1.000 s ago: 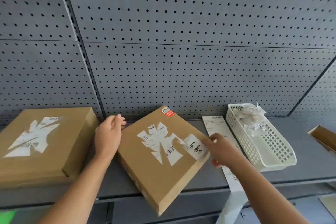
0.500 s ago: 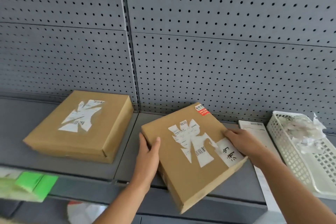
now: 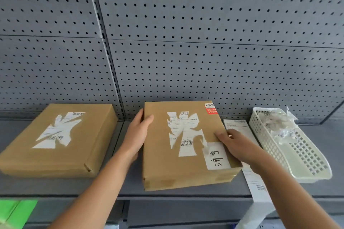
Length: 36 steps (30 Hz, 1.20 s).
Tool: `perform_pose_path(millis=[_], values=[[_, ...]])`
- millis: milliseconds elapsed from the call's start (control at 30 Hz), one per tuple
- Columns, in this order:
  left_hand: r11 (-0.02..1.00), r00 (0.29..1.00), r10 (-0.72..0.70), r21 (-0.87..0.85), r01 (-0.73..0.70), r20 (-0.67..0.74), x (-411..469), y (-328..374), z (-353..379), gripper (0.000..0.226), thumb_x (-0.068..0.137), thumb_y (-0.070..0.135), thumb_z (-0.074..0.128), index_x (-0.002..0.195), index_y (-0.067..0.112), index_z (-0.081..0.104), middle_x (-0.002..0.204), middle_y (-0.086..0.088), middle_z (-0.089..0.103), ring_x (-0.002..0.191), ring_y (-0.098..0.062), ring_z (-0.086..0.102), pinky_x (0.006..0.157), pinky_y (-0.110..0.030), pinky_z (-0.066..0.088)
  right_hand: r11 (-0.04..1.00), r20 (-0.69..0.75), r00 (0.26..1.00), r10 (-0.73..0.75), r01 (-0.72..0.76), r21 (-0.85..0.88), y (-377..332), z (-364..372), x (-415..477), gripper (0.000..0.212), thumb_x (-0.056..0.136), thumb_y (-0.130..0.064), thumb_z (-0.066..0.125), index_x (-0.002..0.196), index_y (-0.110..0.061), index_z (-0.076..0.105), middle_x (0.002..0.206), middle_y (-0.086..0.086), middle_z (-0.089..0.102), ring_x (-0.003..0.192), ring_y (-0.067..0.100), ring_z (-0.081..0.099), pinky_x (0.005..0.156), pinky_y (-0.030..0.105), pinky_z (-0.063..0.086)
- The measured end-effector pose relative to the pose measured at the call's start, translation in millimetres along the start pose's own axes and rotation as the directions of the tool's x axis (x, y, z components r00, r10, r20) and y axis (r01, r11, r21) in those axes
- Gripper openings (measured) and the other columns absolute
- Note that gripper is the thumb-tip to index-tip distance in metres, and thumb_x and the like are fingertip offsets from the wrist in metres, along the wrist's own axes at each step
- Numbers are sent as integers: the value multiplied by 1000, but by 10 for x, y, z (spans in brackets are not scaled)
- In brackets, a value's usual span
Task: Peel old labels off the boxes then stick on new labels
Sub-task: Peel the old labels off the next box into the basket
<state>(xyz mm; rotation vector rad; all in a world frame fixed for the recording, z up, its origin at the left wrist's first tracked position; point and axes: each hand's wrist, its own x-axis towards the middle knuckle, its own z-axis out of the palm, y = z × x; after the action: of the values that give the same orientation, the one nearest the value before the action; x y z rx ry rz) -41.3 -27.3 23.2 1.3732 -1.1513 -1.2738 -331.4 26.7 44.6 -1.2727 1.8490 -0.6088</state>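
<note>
A flat brown cardboard box [image 3: 163, 165] lies square on the grey shelf, in the middle. On its top are a torn old white label [image 3: 183, 132], a small red sticker [image 3: 210, 108] and a new white handwritten label [image 3: 217, 155] near the front right corner. My left hand [image 3: 138, 134] holds the box's left edge, thumb on top. My right hand [image 3: 236, 144] rests on the box's right edge beside the new label. A second brown box [image 3: 37, 156] with a torn label [image 3: 57, 130] lies to the left.
A white plastic basket [image 3: 316, 165] with crumpled label scraps stands at the right. A long strip of label paper [image 3: 256, 182] lies between box and basket and hangs over the shelf edge [image 3: 186, 196]. Grey pegboard [image 3: 186, 52] backs the shelf. Something green [image 3: 13, 212] shows at bottom left.
The middle box has been turned from a diagonal lie to square with the shelf and pushed back. My left hand slid up its left edge; the right stays at the right edge.
</note>
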Motion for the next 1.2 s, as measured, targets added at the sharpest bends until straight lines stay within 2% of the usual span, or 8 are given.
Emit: perform_pose_path(millis=[200, 367, 533, 633, 767, 900, 967, 1200], values=[[995, 998, -31, 98, 26, 54, 150, -97, 20, 30, 104, 37, 53, 131, 50, 54, 111, 23, 72, 99, -2, 71, 82, -28, 54, 999, -11, 999, 31, -32, -41, 125, 101, 18, 48, 96, -57, 50, 125, -18, 50, 110, -1, 65, 99, 18, 64, 94, 44, 52], [977, 997, -57, 208, 47, 42, 191, -315, 10, 51, 104, 46, 48, 153, 39, 38, 142, 14, 57, 123, -11, 60, 106, -42, 49, 996, 4, 997, 74, -73, -54, 236, 228, 90, 56, 95, -59, 51, 132, -17, 50, 116, -1, 64, 101, 18, 64, 94, 43, 53], [967, 1000, -3, 254, 0, 12, 222, -333, 3, 56, 103, 47, 51, 155, 35, 36, 148, 12, 51, 133, -14, 53, 111, -42, 44, 997, 2, 998, 64, -64, -42, 296, 227, 128, 58, 92, -61, 54, 132, -18, 50, 117, -1, 65, 101, 18, 66, 94, 44, 54], [958, 999, 23, 286, -10, -41, 190, -331, 0, 62, 102, 47, 53, 158, 35, 30, 157, 10, 40, 141, -15, 43, 111, -39, 41, 995, -40, 999, 24, -28, -100, 280, 224, 156, 62, 95, -56, 53, 140, -16, 42, 131, 4, 57, 114, 22, 59, 100, 44, 49], [931, 995, 98, 355, -86, -16, 116, -326, 17, 59, 102, 45, 54, 156, 41, 31, 159, 15, 35, 146, -12, 36, 118, -45, 36, 974, -168, 981, -97, 58, -220, 214, 182, 174, 59, 99, -49, 49, 147, -16, 38, 147, 6, 43, 131, 25, 47, 106, 43, 41], [853, 978, 205, 482, -201, 46, 61, -310, 62, 49, 104, 33, 54, 151, 33, 43, 163, 20, 24, 151, -3, 21, 123, -33, 21, 932, -183, 950, -252, 188, -310, 134, 138, 221, 43, 101, -35, 48, 141, -20, 47, 142, 3, 45, 123, 25, 51, 98, 38, 43], [811, 969, 234, 535, -237, 74, 71, -319, 73, 44, 105, 32, 53, 148, 32, 48, 163, 21, 23, 151, -1, 17, 124, -34, 19, 908, -177, 932, -317, 244, -341, 82, 154, 272, 37, 99, -26, 50, 136, -19, 53, 136, 3, 50, 119, 26, 52, 99, 39, 44], [686, 935, 294, 638, -349, 197, 244, -326, 64, 36, 106, 36, 49, 142, 36, 53, 161, 24, 26, 151, 5, 7, 120, -31, 14, 876, -158, 903, -400, 327, -354, -126, 335, 460, 28, 95, -12, 53, 120, -16, 63, 117, 1, 57, 110, 28, 52, 94, 40, 45]])
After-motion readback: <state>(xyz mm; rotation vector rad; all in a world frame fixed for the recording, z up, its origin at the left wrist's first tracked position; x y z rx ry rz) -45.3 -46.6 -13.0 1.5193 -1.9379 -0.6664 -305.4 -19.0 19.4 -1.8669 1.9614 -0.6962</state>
